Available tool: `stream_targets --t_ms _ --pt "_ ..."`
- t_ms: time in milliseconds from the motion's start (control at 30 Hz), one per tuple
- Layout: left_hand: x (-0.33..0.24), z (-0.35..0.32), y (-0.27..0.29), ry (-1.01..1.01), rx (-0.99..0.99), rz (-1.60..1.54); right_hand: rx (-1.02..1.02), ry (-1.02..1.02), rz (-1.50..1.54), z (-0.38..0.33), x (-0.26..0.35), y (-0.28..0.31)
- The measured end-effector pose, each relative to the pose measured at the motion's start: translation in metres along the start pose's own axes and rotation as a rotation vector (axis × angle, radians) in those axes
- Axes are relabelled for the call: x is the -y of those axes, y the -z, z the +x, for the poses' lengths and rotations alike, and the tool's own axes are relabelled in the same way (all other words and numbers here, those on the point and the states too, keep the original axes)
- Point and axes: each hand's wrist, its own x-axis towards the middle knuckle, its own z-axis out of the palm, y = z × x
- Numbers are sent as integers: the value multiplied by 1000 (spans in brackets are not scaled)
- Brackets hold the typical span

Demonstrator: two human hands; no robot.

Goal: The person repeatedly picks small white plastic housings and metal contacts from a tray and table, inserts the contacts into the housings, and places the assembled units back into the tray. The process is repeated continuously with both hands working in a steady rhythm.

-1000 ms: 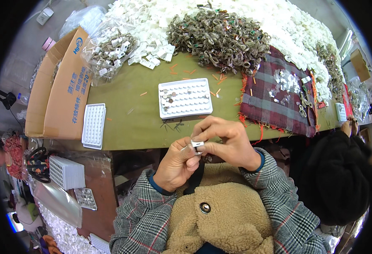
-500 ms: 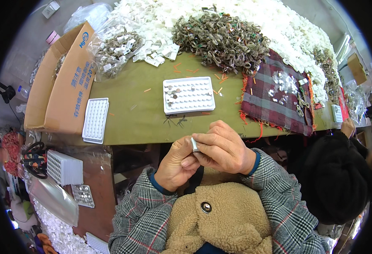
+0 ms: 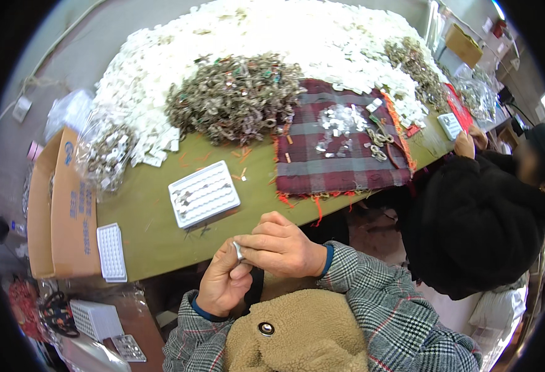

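Small pale piece sits pinched where both hands meet, mostly covered, its full shape hard to make out. Thumb of the left hand presses from the left; fingers of the right hand are clamped on it from the right, that hand's thumb hidden. Beyond lies a white tray holding small dark bits too tiny to identify, then a tangled grey-brown heap. Farther back, glare blurs the white pile, cut off at the top.
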Motion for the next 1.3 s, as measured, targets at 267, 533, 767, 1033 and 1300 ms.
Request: stream_targets --t_ms 267,533,767,1033,1300 --pt "8 39 0 -22 75 130 -284 -739 -334 -42 -49 80" --pt "9 62 -4 -7 -35 281 -146 -861 -485 -49 -96 93" --pt "7 62 2 12 -36 282 -30 -730 -501 -53 -69 88" --pt "4 60 6 13 9 256 -206 -862 -260 -54 -56 92" --pt "6 61 3 -12 4 263 27 -729 -466 -51 -81 92"
